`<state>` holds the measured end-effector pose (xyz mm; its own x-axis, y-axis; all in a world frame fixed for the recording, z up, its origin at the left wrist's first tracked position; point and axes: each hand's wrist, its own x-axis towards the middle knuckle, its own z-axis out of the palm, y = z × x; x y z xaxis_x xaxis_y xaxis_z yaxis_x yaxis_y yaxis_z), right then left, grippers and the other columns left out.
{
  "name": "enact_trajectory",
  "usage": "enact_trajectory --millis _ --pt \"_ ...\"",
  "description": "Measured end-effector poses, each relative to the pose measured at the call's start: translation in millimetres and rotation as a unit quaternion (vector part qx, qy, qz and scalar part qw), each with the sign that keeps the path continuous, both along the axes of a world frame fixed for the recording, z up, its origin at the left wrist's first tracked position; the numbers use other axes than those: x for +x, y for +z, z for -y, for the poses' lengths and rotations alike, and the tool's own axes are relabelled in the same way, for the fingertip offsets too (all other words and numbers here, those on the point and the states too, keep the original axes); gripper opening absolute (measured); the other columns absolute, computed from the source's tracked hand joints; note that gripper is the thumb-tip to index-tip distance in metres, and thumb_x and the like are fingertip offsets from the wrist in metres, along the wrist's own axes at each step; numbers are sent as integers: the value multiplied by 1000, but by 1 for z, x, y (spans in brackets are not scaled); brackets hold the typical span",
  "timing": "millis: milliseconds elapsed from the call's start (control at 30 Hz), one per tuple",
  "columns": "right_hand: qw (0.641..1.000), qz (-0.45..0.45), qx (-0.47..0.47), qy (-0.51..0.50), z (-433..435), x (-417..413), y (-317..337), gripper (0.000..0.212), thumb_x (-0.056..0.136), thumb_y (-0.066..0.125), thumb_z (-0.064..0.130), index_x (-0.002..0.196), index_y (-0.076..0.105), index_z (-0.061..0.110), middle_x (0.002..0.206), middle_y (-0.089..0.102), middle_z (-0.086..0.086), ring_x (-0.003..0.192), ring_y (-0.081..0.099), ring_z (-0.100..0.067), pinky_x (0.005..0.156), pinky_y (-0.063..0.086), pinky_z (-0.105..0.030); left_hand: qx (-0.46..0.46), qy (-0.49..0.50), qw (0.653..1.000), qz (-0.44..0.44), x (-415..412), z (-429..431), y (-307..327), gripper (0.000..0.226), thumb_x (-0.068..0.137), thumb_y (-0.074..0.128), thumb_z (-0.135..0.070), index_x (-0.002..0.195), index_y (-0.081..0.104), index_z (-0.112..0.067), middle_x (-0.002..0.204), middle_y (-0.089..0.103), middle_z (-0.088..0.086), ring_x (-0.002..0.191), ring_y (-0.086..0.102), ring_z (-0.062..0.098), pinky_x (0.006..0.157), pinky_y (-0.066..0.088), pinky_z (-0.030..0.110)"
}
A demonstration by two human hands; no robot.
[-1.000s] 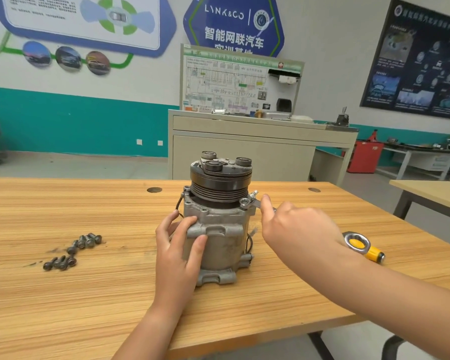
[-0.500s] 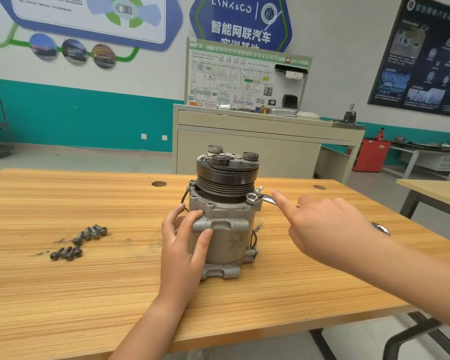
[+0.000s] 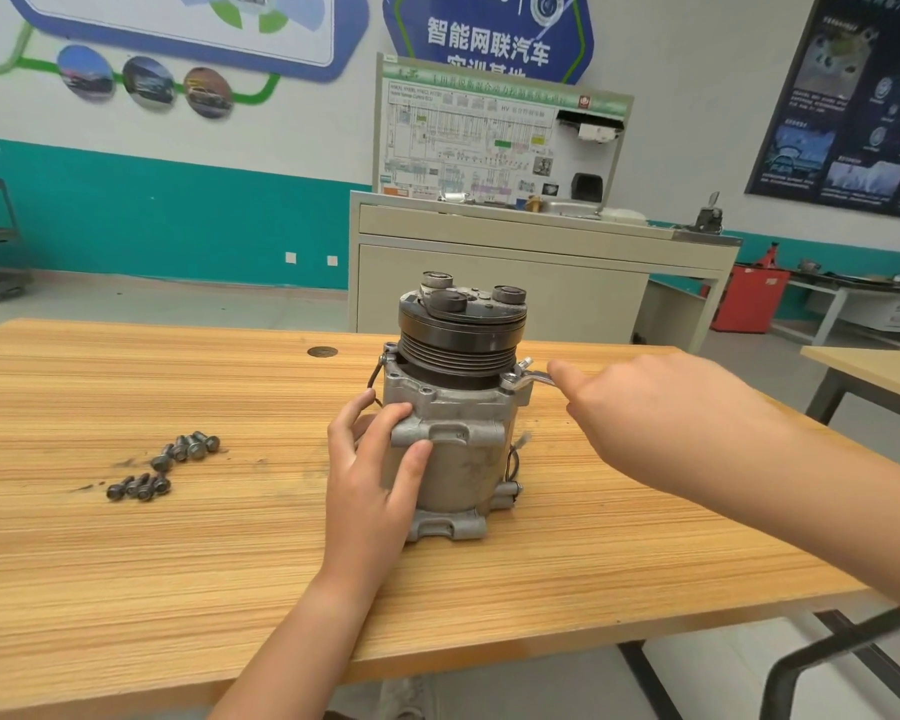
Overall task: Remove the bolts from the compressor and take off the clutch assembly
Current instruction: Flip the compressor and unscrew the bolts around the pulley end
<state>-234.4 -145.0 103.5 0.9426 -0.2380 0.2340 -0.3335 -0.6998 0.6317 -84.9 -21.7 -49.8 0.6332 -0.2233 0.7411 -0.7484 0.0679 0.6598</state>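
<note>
The grey compressor [image 3: 453,449] stands upright in the middle of the wooden table [image 3: 178,563]. Its black grooved clutch assembly [image 3: 461,330] sits on top. My left hand [image 3: 370,475] grips the left front of the housing, with the thumb across the front. A small silver wrench [image 3: 533,379] sits on a bolt at the right of the top flange. My right hand [image 3: 645,413] holds the wrench's handle, index finger stretched along it; the rest of the handle is hidden under the hand. Several loose bolts [image 3: 185,449] lie on the table to the left, in two small groups.
A round cable hole [image 3: 322,351] is in the table behind the compressor. A beige training cabinet [image 3: 515,262] stands past the far edge, and a second table [image 3: 874,371] at the right. The near table edge runs just under my forearms.
My right hand has swung out to the right with the wrench handle. It now hides the yellow-handled tool that lay on the table. My left hand keeps its hold.
</note>
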Motion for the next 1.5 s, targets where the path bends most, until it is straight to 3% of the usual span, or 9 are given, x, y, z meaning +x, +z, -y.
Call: enact_trajectory --millis 167,333,433,600,700,900,1133,1300,1500 --pt "999 2 34 35 13 -6 -2 50 93 26 30 142 17 21 56 34 6 49 34 -14 43 28 -25 -1 0 1000 1 -1 0 1 26 86 53 -34 112 53 -35 135 33 -6 117 28 -22 94 21 -3" --pt "997 4 -16 74 47 4 -4 42 95 29 16 134 17 25 71 52 5 54 43 -17 41 24 -25 -1 2 1000 2 -1 -1 1 26 86 54 -32 112 53 -35 134 33 -6 117 27 -22 94 20 -3" --pt "996 14 -34 77 66 23 -2 43 90 37 4 127 27 24 72 45 4 61 44 -20 43 23 -26 0 4 1000 4 0 -1 1 26 86 54 -32 112 53 -35 134 33 -6 117 28 -22 94 20 -3" --pt "981 109 -13 159 73 56 -18 33 70 54 -21 97 59 -2 84 67 -16 74 65 -31 84 50 -46 2 2 1000 -2 -1 -1 2 26 86 54 -33 111 52 -35 134 32 -7 117 29 -20 94 20 -3" --pt "968 168 10 186 72 63 -27 29 59 62 -26 82 64 -7 70 67 -19 59 65 -31 77 51 -50 5 -1 1000 -4 -2 -2 2 25 86 53 -34 111 52 -37 134 32 -8 116 28 -21 93 20 -3" --pt "907 333 147 212 54 19 -21 26 89 54 2 114 58 -4 68 64 -16 53 58 -34 46 43 -33 3 -2 1000 1 -2 -2 2 25 88 53 -37 112 53 -32 134 32 -5 116 26 -24 93 19 -4" --pt "979 143 134 59 13 -28 -19 46 98 27 29 143 18 31 84 63 3 74 59 -24 58 47 -32 0 -2 1000 2 -2 -2 3 25 87 53 -31 112 54 -30 133 33 -3 115 27 -24 92 19 -4" --pt "992 87 93 -9 2 -20 -16 51 97 32 16 142 13 30 65 41 6 55 40 -17 42 24 -28 1 -2 1000 0 -2 -2 3 25 87 53 -32 112 53 -31 132 33 -3 115 28 -23 91 20 -4" --pt "998 7 19 -66 -20 -13 -9 68 86 40 -3 145 9 12 61 32 1 46 29 -15 37 21 -26 -2 -2 1000 8 -1 -1 2 22 90 55 -30 112 54 -29 134 33 -1 116 27 -23 93 19 -4"
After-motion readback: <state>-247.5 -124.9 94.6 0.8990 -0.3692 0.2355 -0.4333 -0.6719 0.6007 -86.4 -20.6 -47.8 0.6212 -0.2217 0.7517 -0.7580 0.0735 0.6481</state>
